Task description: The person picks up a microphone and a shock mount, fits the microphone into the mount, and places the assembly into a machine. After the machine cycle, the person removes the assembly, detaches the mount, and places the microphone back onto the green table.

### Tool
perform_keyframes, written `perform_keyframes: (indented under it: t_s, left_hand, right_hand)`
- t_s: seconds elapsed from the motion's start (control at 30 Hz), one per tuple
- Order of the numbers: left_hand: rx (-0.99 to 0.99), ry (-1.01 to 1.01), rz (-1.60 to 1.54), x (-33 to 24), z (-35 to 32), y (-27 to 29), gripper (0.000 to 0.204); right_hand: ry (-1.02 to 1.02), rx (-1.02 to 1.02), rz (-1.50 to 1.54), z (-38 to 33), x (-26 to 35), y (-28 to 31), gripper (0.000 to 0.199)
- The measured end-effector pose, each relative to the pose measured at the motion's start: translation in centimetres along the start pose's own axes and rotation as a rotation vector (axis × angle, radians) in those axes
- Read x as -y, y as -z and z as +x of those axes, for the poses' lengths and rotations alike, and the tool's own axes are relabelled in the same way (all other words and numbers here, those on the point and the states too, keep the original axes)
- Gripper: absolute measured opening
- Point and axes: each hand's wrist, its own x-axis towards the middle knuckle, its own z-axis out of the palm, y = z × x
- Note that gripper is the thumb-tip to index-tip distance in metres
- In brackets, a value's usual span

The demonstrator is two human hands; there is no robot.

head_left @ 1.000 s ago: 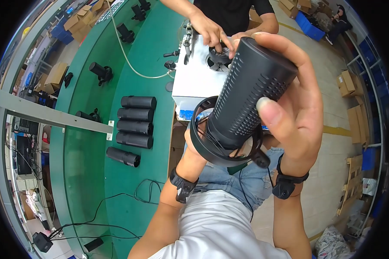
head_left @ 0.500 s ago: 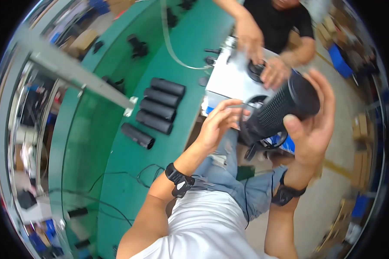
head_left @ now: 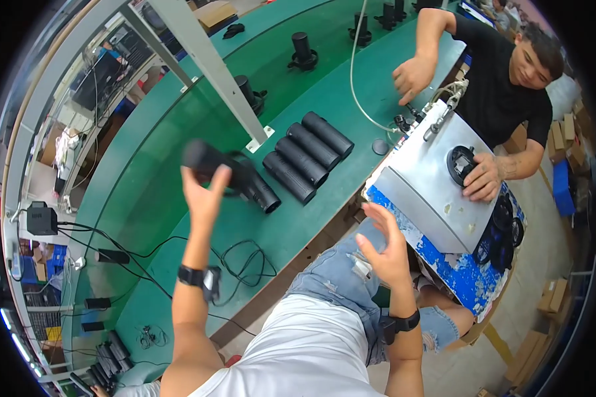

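The long black ribbed plastic cylinder (head_left: 228, 173) is blurred, and its middle is covered by the left hand (head_left: 204, 192), so the grip of the fingers behind it cannot be made out. The black ring-shaped part (head_left: 461, 164) on the grey metal box (head_left: 425, 188) is partly hidden under a co-worker's hand (head_left: 483, 178). The small black fittings (head_left: 404, 122) beneath the co-worker's other hand (head_left: 414, 76) are too small to be identified. The small black devices (head_left: 109, 360) at the lower left are cut off by the dark rim.
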Motion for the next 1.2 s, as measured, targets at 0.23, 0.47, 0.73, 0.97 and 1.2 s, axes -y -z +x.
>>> perform_keyframes:
  t_s: [0.23, 0.47, 0.73, 0.97, 1.2]
  left_hand:
    - [-0.306, 0.245, 0.623, 17.5, 6.7, 6.2, 0.077]
    - [-0.47, 0.256, 0.974, 15.5, 5.4, 3.4, 0.08]
    - [0.294, 0.482, 0.512, 9.1, -5.0, -4.4, 0.09]
    - [0.18, 0.788, -0.03, 8.6, -8.1, -5.8, 0.077]
    - [0.8, 0.77, -0.996, -4.4, -12.3, -8.6, 0.052]
  right_hand:
    - [-0.178, -0.086, 0.139, -2.4, -6.5, 0.3, 0.046]
    - [-0.298, -0.16, 0.17, -4.9, -8.7, 0.0, 0.045]
    - [-0.39, -0.106, 0.289, -7.0, -10.7, -2.7, 0.042]
    - [-0.378, -0.153, 0.304, -6.8, -9.8, -2.4, 0.041]
    - [-0.261, -0.063, 0.651, -3.2, -5.3, -0.3, 0.054]
